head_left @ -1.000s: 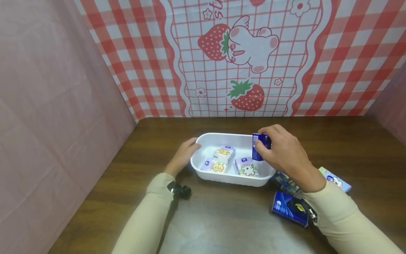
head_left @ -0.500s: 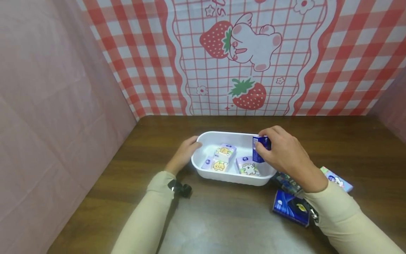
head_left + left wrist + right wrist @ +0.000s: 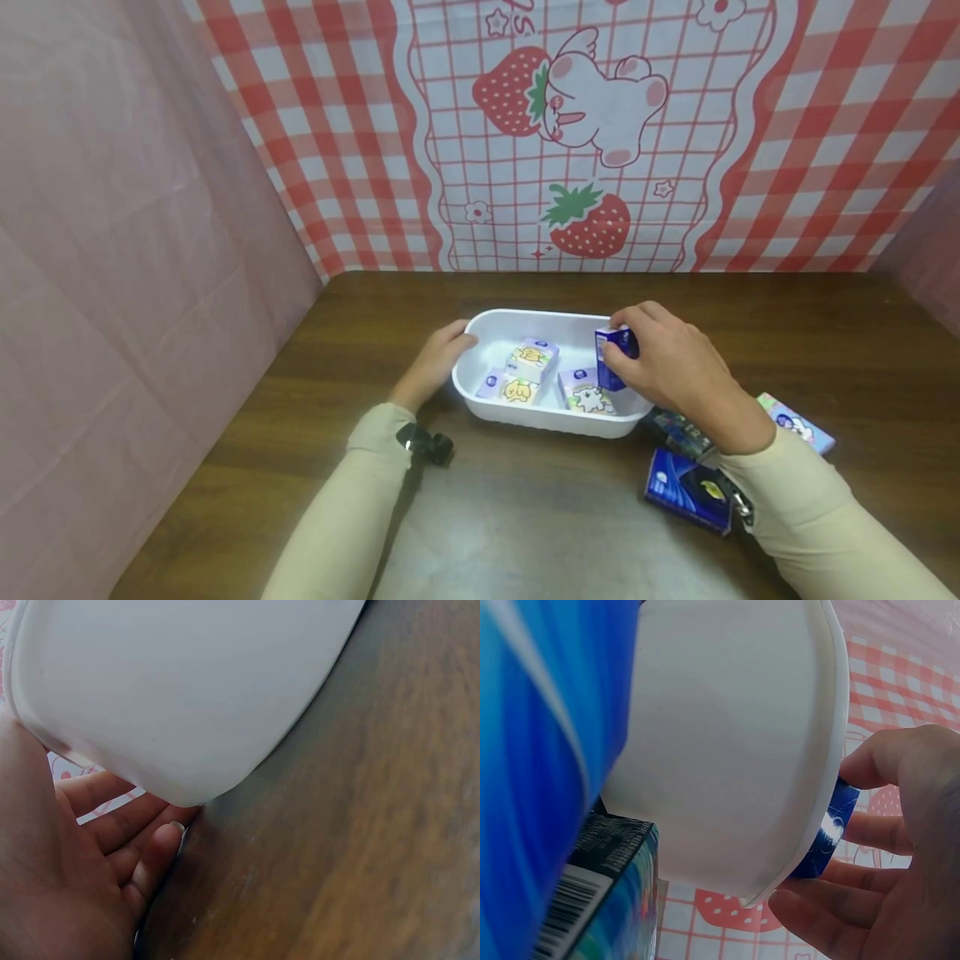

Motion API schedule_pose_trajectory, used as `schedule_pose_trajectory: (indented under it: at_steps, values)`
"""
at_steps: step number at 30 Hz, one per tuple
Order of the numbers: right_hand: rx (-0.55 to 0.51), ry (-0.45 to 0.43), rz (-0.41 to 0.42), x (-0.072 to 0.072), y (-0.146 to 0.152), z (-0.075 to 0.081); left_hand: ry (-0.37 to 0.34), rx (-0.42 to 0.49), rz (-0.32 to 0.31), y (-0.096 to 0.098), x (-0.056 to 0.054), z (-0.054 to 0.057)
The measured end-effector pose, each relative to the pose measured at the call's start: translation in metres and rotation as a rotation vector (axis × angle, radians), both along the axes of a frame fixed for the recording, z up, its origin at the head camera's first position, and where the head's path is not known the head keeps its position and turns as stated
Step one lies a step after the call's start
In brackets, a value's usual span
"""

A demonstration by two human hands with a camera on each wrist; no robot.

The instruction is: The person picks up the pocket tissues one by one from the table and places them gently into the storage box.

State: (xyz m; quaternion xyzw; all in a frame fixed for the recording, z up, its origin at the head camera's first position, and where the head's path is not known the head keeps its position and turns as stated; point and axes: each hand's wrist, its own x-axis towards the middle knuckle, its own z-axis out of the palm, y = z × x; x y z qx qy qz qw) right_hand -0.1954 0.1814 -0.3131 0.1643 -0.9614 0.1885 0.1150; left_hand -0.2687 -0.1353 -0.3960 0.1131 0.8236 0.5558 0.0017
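My left hand [image 3: 435, 364] grips the left end of a white plastic tub [image 3: 536, 421], thumb over the rim. In the left wrist view its fingers [image 3: 112, 821] lie along the outside of the tub wall. Over the tub's right end, my right hand [image 3: 675, 367] pinches a dark blue tissue pack [image 3: 609, 379] on edge, its lower part inside the tub. Part of that blue pack [image 3: 829, 832] shows past the rim in the right wrist view. Inside the tub lie a purple-white pack with a white character [image 3: 588, 396] and two with yellow characters, one pack [image 3: 531, 358] overlapping the other [image 3: 510, 389].
Right of the tub, a blue and black pack [image 3: 686, 492] lies near a dark patterned pack [image 3: 678, 433], partly under my right forearm. Beyond the wrist sits a light-coloured pack [image 3: 798, 425]. A red checked cloth [image 3: 337, 167] hangs behind the wooden table [image 3: 487, 508].
The blue pack in my right hand has sunk slightly lower into the tub's right end. My left hand keeps its hold on the tub. The head view has shifted a little.
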Motion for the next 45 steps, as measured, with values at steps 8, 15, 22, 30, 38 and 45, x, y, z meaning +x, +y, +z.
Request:
schedule_pose_trajectory:
  at_steps: [8, 15, 22, 30, 38, 45]
  values:
    - [0.034, -0.001, 0.000, -0.0002, 0.0004, -0.0003, 0.001, 0.003, 0.007, 0.0003, 0.0002, 0.0009]
    - [0.075, -0.013, 0.011, -0.0011, 0.0003, -0.0012, -0.008, 0.012, 0.007, -0.0002, 0.0007, 0.0004]
    - [0.094, -0.029, 0.011, -0.0016, 0.0000, -0.0010, -0.015, 0.014, 0.005, -0.0010, 0.0002, -0.0002]
    - [0.091, -0.056, 0.021, -0.0022, 0.0002, -0.0003, -0.016, 0.001, 0.001, -0.0005, 0.0003, -0.0001]
    - [0.095, -0.064, 0.026, -0.0020, -0.0002, -0.0009, -0.017, -0.001, 0.002, -0.0009, -0.0003, -0.0009]
    - [0.094, -0.041, 0.025, -0.0012, 0.0007, -0.0007, -0.019, -0.001, 0.002, -0.0005, -0.0001, -0.0003]
